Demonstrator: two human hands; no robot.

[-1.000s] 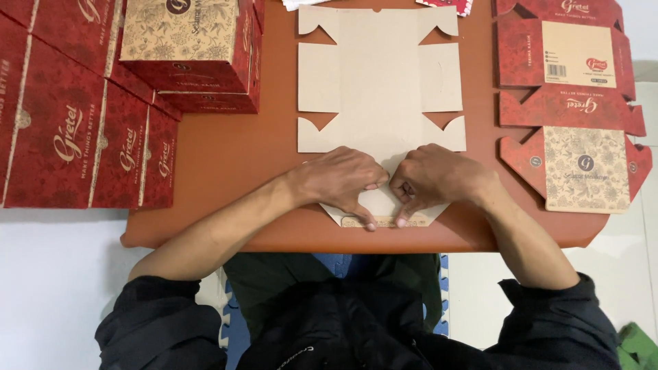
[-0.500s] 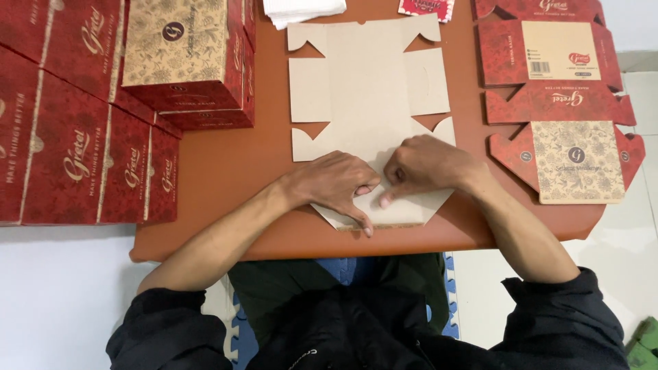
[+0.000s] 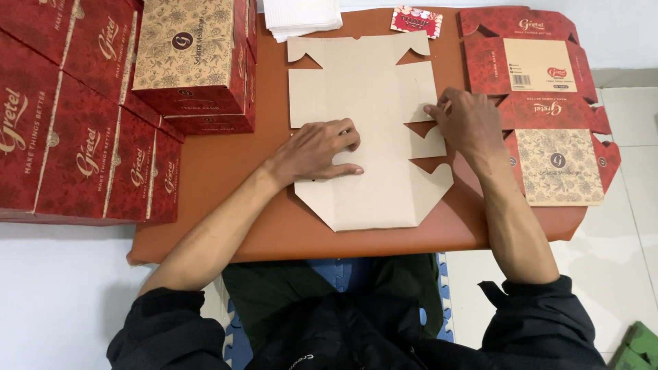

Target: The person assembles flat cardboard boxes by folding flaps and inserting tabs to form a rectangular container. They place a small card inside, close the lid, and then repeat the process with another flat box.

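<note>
— Under both hands, what lay there?

— A flat, unfolded cardboard box blank (image 3: 370,130), plain brown side up, lay on the orange surface (image 3: 226,199). The left hand (image 3: 317,149) pressed down on its middle panel, palm flat, the fingers (image 3: 343,133) held close together and partly curled, the thumb stretched along the board towards the right.

— And the right hand?

— The right hand (image 3: 466,123) sat at the blank's right edge. Its fingers (image 3: 434,109) pinched the side flap there, thumb and forefinger closed on the cardboard edge.

— What lay beyond the right fingers?

— Just to the outside of them, partly under the wrist, lay a printed flat box blank (image 3: 548,103), red with beige patterned panels. Past the fingertips, at the far edge, lay a small red card (image 3: 416,20), and to its left a stack of white paper (image 3: 301,17).

— And outside the left fingers?

— Well apart from them stood assembled red boxes with beige patterned lids (image 3: 195,62), stacked, and further out a row of larger red cartons (image 3: 75,130). Both forearms were bare, with dark sleeves (image 3: 164,329) pushed up near the elbows.
</note>
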